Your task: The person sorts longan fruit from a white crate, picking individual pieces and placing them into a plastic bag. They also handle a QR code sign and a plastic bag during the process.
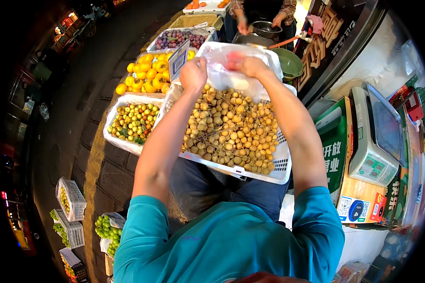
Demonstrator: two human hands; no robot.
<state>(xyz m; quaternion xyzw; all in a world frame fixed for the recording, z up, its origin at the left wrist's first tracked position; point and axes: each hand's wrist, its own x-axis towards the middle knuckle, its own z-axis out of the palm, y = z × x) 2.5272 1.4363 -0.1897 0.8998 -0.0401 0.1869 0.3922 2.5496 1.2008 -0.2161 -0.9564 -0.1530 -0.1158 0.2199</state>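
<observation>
My left hand [193, 74] is closed at the near left corner of a white tray [272, 57] lined with thin clear plastic. What its fingers pinch, if anything, is hidden. Over that tray reaches my right hand [249, 66], its fingers smeared by motion beside a red blur [233, 60] that I cannot identify. Below my hands, a white slatted basket [283, 162] holds a heap of longans [231, 127] on their stems, and both forearms pass above it. A small upright sign [178, 60] stands just left of my left hand.
Yellow persimmons [148, 73], jujubes [134, 121] and purple plums or grapes [182, 39] fill trays on the left. Another person's hands [278, 20] are near a dark bowl [266, 30]. A green basin [289, 63] and a weighing scale [373, 160] stand to the right.
</observation>
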